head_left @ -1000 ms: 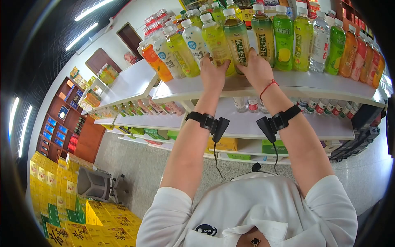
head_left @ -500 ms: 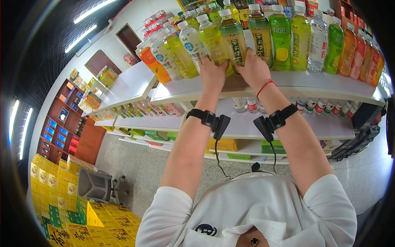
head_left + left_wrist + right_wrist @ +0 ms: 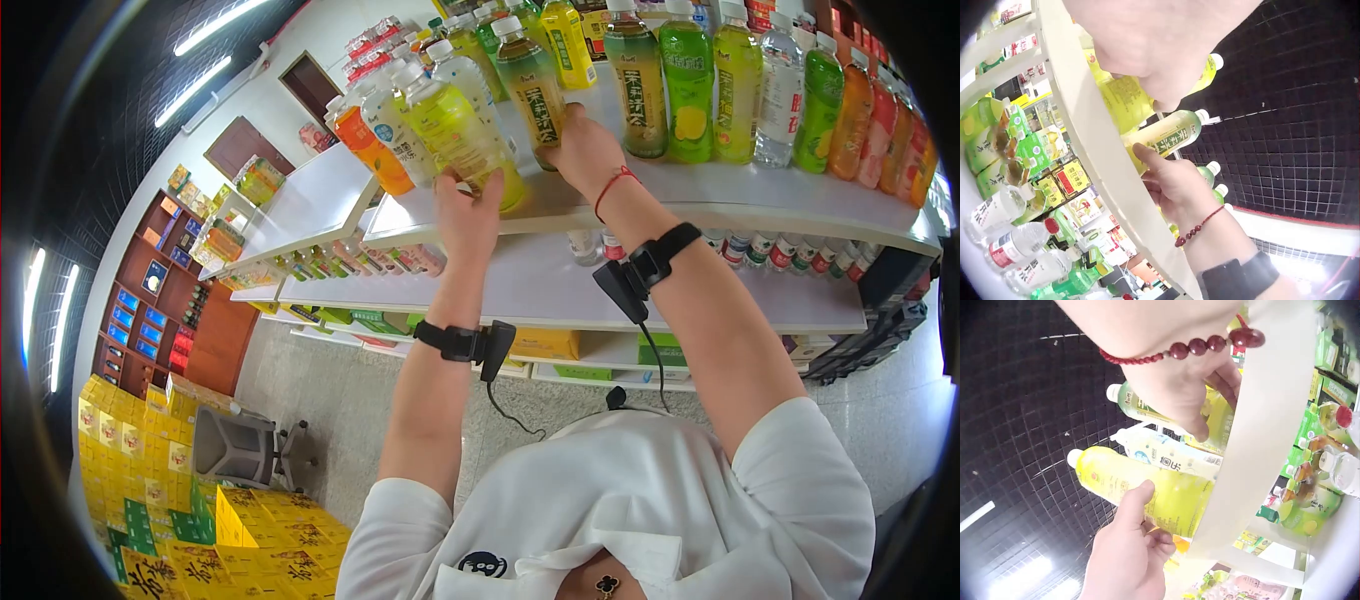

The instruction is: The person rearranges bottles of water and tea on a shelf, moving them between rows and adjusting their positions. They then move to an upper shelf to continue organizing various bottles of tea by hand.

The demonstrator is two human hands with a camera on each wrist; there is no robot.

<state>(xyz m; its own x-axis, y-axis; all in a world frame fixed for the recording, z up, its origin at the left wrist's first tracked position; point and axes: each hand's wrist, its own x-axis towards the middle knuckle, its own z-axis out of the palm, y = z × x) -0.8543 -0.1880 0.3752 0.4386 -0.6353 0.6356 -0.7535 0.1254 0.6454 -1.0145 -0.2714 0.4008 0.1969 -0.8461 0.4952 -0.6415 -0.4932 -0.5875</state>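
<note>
The left hand [image 3: 468,215] grips the lower part of a yellow-green bottle [image 3: 450,130], which leans over other bottles at the front of the top shelf; the right wrist view shows its thumb across that bottle [image 3: 1172,497]. To the right, the right hand [image 3: 585,150] holds a dark-green-labelled tea bottle [image 3: 536,97] low down, slightly tilted. In the left wrist view the right hand's thumb lies against the tea bottle's base [image 3: 1169,136]. Between the two held bottles is a gap, and a yellow carton-like bottle [image 3: 568,45] stands behind.
On the white top shelf [image 3: 590,190], a row of green, clear and orange bottles [image 3: 686,95] stands at the right. An orange bottle [image 3: 372,150] and white-labelled bottles are at the left. Lower shelves hold small bottles and boxes. Yellow cartons [image 3: 130,440] and a grey chair [image 3: 232,447] are at lower left.
The left hand has moved left with the yellow-green bottle, tilting it. The right hand has shifted slightly left with the tea bottle, and a gap has opened between them.
</note>
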